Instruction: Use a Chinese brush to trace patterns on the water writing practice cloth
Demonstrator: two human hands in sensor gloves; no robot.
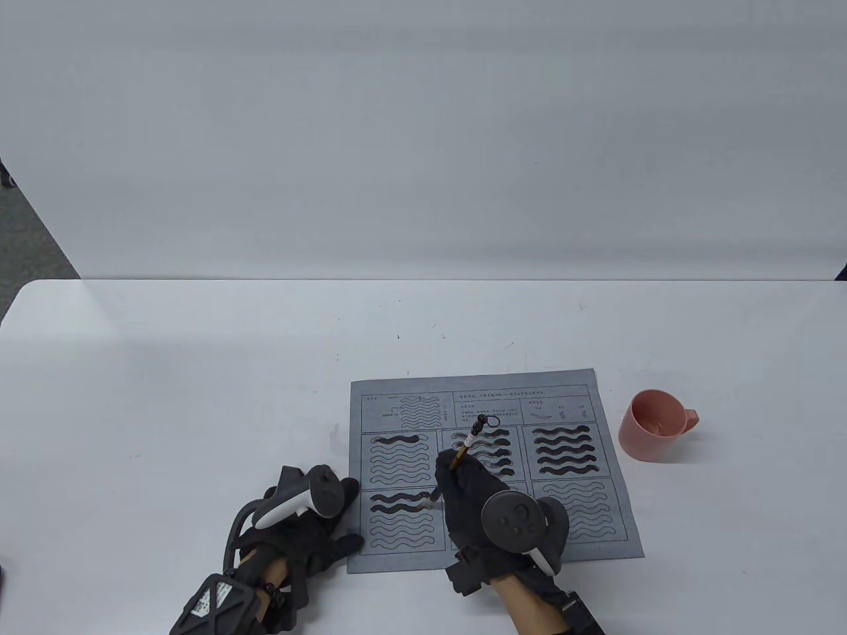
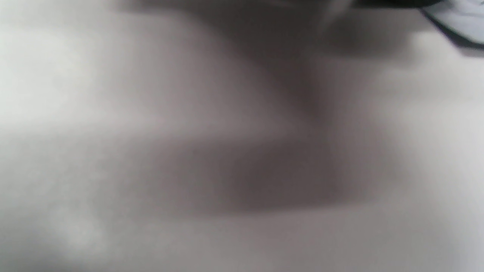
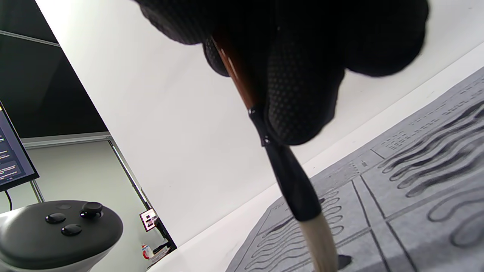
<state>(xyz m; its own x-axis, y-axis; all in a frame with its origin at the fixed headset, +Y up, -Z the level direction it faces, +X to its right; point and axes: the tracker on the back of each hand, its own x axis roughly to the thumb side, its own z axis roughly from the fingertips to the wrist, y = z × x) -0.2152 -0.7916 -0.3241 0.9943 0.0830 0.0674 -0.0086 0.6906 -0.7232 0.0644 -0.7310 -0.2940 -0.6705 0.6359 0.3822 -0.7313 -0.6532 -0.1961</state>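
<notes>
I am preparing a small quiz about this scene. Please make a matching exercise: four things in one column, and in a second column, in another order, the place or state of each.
Things:
1. cup
2. brush
3. left hand
4. top-right panel

Places or states:
A. held by the right hand, tip on the cloth
B. on the table, right of the cloth
C. every wave filled dark
D. rests at the cloth's left edge

Pairs: 1-B, 2-A, 3-D, 4-C
</notes>
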